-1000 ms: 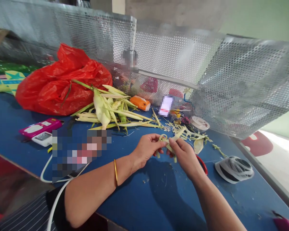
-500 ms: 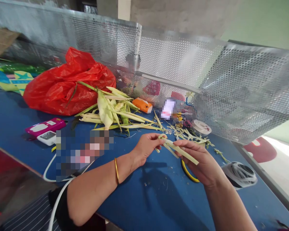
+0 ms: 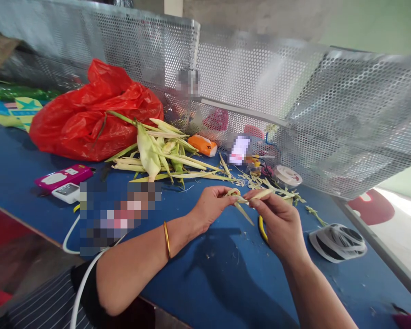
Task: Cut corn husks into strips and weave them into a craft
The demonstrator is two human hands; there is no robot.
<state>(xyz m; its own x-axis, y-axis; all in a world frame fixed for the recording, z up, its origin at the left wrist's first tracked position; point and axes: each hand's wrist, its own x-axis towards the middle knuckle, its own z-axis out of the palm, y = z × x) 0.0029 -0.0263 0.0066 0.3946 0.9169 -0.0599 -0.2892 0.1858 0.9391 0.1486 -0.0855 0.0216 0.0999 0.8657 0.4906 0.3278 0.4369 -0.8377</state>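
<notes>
My left hand (image 3: pixel 214 205) pinches a small folded loop of pale green corn husk (image 3: pixel 235 193) between thumb and fingers. One strip end hangs below the loop. My right hand (image 3: pixel 281 219) is closed on another end of the husk strip (image 3: pixel 262 194), just right of the loop, and its fingertips come close to the left hand's. Both hands are above the blue table (image 3: pixel 188 274). A yellow ring-shaped handle or band (image 3: pixel 262 229) lies partly hidden behind the right hand. Beyond the hands, cut husk scraps (image 3: pixel 250 178) are scattered.
A heap of corn husks (image 3: pixel 149 153) lies before a red plastic bag (image 3: pixel 96 114). Behind are an orange tissue pack (image 3: pixel 202 145), a tape roll (image 3: pixel 287 176) and a perforated metal screen (image 3: pixel 239 77). A wrapped black-and-white spool (image 3: pixel 338 243) stands right; a white cable (image 3: pixel 85 278) runs by my left arm.
My right hand has turned over and moved closer to the left, gripping the strip near the loop. The strip now points right instead of slanting down. The left hand stays nearly in place.
</notes>
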